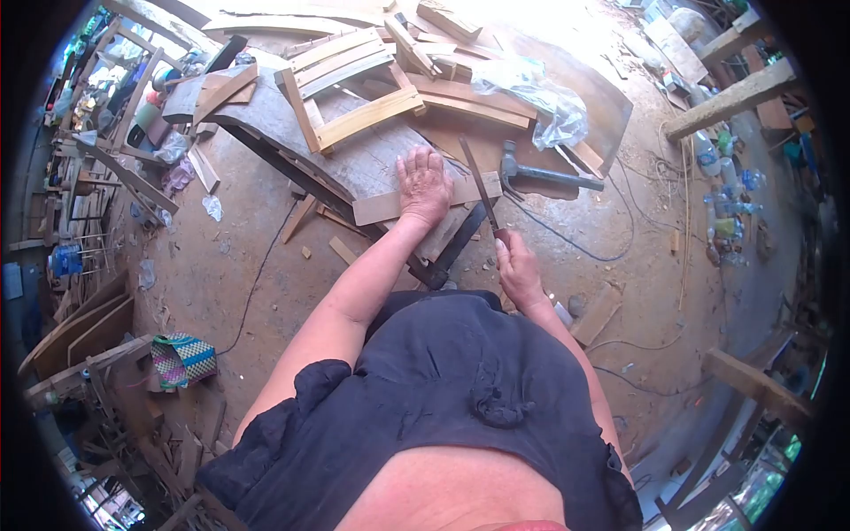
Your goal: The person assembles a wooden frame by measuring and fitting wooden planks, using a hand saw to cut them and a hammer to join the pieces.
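My left hand (426, 186) presses down on a short, flat wooden board (379, 208) at the near end of the workbench (341, 168), its fingers bent over the wood. Closed around a dark handle, my right hand (520, 267) grips a long, slim file (475, 171). The file's blade points up and away, crossing the board's right end in this view. To the right of it lies a hammer (556, 175) with a metal head. Farther up the bench rests a slatted wooden frame (370, 124).
A clear plastic bag (558, 111) and wooden strips (469, 102) lie behind the hammer. Cables (580, 255) run over the dirt floor (257, 239). At left stands a woven basket (183, 360); plastic bottles (730, 199) lie at far right. A wooden block (598, 314) sits by my right arm.
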{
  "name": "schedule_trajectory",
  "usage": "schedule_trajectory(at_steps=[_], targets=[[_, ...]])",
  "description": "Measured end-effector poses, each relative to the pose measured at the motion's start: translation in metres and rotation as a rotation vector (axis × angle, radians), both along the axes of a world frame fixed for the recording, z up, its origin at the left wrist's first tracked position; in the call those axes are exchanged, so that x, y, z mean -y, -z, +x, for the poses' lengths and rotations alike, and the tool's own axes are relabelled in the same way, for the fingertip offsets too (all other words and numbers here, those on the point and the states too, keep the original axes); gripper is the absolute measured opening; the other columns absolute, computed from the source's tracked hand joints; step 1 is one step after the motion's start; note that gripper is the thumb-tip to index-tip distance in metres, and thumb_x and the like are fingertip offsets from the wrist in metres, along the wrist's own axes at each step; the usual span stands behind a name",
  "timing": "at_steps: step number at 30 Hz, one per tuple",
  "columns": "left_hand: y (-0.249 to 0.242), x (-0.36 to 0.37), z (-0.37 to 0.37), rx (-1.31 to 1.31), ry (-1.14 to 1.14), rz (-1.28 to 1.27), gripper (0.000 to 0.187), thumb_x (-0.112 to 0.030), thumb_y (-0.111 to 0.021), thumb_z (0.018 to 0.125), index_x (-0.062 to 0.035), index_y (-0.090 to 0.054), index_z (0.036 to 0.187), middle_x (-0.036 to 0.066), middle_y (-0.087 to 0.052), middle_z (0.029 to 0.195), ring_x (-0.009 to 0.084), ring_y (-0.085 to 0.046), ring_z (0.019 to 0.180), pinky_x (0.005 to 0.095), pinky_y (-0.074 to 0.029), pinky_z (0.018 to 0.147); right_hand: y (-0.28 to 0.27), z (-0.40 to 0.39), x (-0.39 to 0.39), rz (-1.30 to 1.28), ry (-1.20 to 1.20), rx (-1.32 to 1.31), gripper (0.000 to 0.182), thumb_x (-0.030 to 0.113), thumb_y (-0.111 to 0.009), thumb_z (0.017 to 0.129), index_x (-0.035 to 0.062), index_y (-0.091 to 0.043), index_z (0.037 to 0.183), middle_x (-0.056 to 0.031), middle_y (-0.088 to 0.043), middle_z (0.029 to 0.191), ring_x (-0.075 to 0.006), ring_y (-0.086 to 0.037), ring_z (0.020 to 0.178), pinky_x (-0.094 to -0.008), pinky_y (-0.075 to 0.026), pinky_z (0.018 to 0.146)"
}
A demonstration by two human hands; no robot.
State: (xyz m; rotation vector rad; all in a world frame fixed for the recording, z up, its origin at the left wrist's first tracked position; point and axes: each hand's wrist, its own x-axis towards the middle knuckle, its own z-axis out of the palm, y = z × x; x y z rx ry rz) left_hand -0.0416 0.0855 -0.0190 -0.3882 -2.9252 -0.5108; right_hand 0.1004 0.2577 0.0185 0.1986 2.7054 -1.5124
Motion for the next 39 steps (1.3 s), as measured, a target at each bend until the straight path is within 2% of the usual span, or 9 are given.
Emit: schedule_trajectory(at_steps=[4,6,12,15,25,33,39], targets=[[0.007,-0.005,0.002,-0.048,-0.084,-0.058,0.046,-0.028,-0.056,0.076,-0.0075,-0.042,0.115,0.014,-0.034,0.127,0.0315,-0.026,0.129,0.0597,-0.015,0.105,0.014,0.002,0.008,0.177,0.015,-0.017,0.018,0.022,-0.048,0.092,0.0044,-0.046,0.097,-0.0217,-0.061,0.075,-0.0416,-0.060,0.072,-0.0509,-0.045,0.062],[0.004,-0.007,0.002,0.005,-0.132,-0.089,0.048,-0.030,-0.054,0.079,-0.0097,-0.040,0.119,0.013,-0.033,0.133,0.0311,-0.022,0.133,0.0619,-0.012,0.105,0.014,0.000,0.012,0.269,-0.022,0.047,0.018,0.022,-0.047,0.092,0.0047,-0.043,0.093,-0.0229,-0.060,0.072,-0.0417,-0.060,0.071,-0.0521,-0.045,0.061],[0.008,-0.008,0.002,0.004,-0.135,-0.122,0.051,-0.034,-0.054,0.081,-0.0132,-0.039,0.125,0.012,-0.032,0.134,0.0307,-0.022,0.133,0.0629,-0.012,0.104,0.029,0.002,0.019,0.276,0.010,0.034,0.016,0.022,-0.045,0.093,0.0074,-0.046,0.100,-0.0205,-0.062,0.077,-0.0421,-0.059,0.072,-0.0518,-0.044,0.061],[0.003,-0.009,0.002,0.029,-0.146,-0.121,0.052,-0.036,-0.054,0.081,-0.0140,-0.039,0.126,0.012,-0.032,0.134,0.0302,-0.022,0.133,0.0627,-0.012,0.104,0.017,0.001,0.023,0.297,-0.002,0.008,0.016,0.018,-0.047,0.091,0.0040,-0.041,0.093,-0.0224,-0.060,0.073,-0.0421,-0.060,0.068,-0.0506,-0.048,0.060],[0.003,-0.008,0.002,0.012,-0.152,-0.145,0.054,-0.036,-0.053,0.081,-0.0139,-0.040,0.128,0.012,-0.032,0.135,0.0295,-0.023,0.133,0.0627,-0.013,0.104,0.020,0.003,0.027,0.251,0.026,-0.062,0.015,0.017,-0.048,0.091,0.0043,-0.042,0.095,-0.0219,-0.061,0.075,-0.0415,-0.060,0.070,-0.0504,-0.048,0.061],[0.001,-0.008,0.002,0.021,-0.152,-0.130,0.055,-0.037,-0.054,0.080,-0.0132,-0.041,0.128,0.012,-0.032,0.134,0.0296,-0.024,0.132,0.0626,-0.013,0.104,0.019,0.000,0.031,0.335,-0.009,-0.007,0.015,0.017,-0.048,0.091,0.0040,-0.044,0.096,-0.0210,-0.061,0.080,-0.0399,-0.061,0.072,-0.0490,-0.049,0.062],[0.000,-0.009,0.002,0.035,-0.154,-0.126,0.055,-0.037,-0.053,0.081,-0.0130,-0.041,0.128,0.012,-0.033,0.134,0.0296,-0.024,0.132,0.0627,-0.013,0.104,0.012,0.000,0.042,0.431,0.017,0.071,0.015,0.016,-0.048,0.090,0.0033,-0.043,0.097,-0.0206,-0.061,0.077,-0.0387,-0.062,0.071,-0.0478,-0.050,0.061]])
